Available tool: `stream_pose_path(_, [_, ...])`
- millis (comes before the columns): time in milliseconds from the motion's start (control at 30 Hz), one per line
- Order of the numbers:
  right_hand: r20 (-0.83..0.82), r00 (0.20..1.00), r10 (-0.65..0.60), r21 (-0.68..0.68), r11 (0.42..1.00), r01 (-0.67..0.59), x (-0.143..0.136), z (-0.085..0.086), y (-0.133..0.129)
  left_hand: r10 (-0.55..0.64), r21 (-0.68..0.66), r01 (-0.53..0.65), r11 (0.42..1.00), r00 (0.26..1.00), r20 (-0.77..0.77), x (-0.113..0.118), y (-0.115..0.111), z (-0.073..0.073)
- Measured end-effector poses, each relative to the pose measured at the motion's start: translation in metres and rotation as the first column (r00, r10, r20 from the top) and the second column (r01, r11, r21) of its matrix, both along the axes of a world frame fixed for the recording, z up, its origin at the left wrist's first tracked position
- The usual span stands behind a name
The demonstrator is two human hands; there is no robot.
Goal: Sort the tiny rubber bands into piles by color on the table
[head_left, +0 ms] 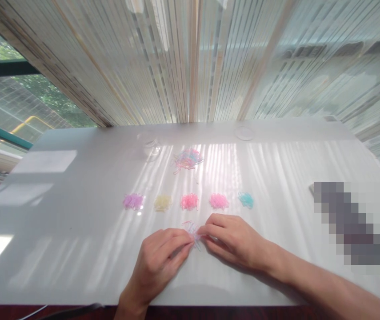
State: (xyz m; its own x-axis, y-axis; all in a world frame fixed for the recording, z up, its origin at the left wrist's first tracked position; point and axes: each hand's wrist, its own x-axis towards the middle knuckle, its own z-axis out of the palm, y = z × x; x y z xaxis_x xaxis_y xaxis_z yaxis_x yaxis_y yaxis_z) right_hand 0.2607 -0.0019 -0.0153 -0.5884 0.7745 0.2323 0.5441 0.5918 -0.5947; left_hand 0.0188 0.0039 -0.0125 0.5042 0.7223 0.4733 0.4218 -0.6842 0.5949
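Observation:
A small mixed cluster of thin, pastel looped pieces that look like elastic bands (190, 226) lies on the white table (86, 249) between my two hands. From its left side, my left hand (161, 253) pinches into the cluster with thumb and fingers together. My right hand (233, 238) is closed at the right side of it, fingertips touching the bands. Which single band each hand grips is too small to make out. Just beyond the hands runs a row of sorted heaps: purple (133, 201), yellow (162, 202), red-pink (189, 202), pink (218, 201) and teal (246, 200).
Farther back sits a larger mixed heap of bands (189, 159). A clear round container (152, 149) stands to its left, and a clear ring-shaped lid (244, 133) lies to the back right. At right is a blurred-out object (350, 222). String curtains (190, 62) hang behind the table.

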Motion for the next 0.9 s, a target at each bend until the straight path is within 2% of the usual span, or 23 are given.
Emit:
stream_pose_path(467, [-0.092,0.995,-0.040,0.002,0.999,0.040,-0.0009,-0.0015,0.0018,0.061,-0.018,-0.062,0.998,0.998,-0.006,-0.0015,-0.0010,0.0005])
stream_pose_path(633, [-0.113,0.994,0.000,-0.027,1.000,-0.003,-0.0009,-0.0017,0.0019,0.097,-0.019,-0.098,0.995,0.994,-0.052,-0.0010,-0.0005,0.0009])
stream_pose_path(900, [-0.081,0.994,0.078,-0.029,0.996,-0.081,-0.0002,-0.0009,0.0005,0.052,0.022,-0.050,0.998,0.994,-0.094,-0.0008,-0.0002,-0.0019])
